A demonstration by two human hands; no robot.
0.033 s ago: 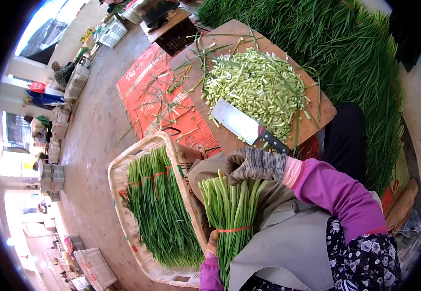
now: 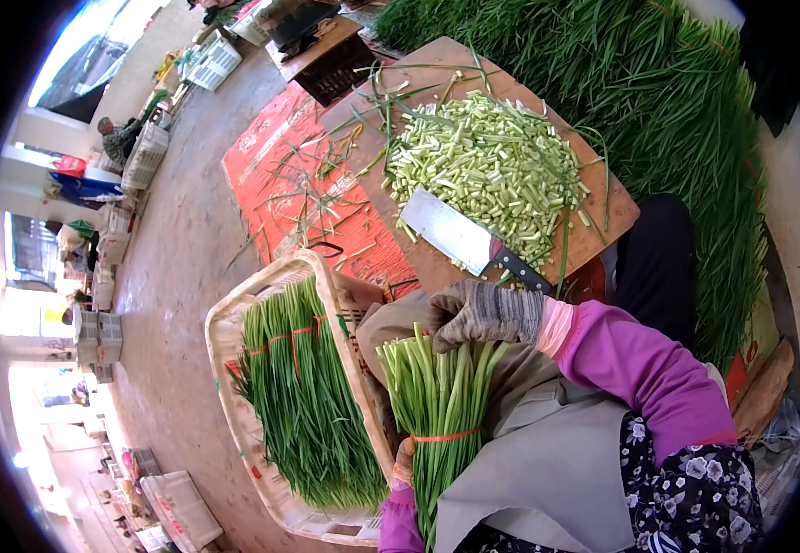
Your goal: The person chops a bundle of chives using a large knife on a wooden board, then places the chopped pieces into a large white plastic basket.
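A bunch of garlic chives [image 2: 441,396], tied with an orange-red band, stands in front of my grey apron with its pale cut ends up. My left hand [image 2: 404,463] holds it from the left at about the band's height; most of its fingers are hidden behind the stalks. My right hand [image 2: 484,315], in a grey knitted glove, is closed at the top of the bunch, fingers curled against the stalk ends. A cleaver [image 2: 450,230] with a black handle lies just beyond this hand on a wooden board [image 2: 607,217], beside a heap of chopped pale stems [image 2: 487,166].
On my left a plastic crate [image 2: 218,346] holds banded chives [image 2: 303,396]. A large pile of loose chives [image 2: 667,120] lies at the far right. Stray leaves litter a red sheet [image 2: 280,170] past the crate. White crates [image 2: 211,63] and a seated person [image 2: 122,138] are farther off.
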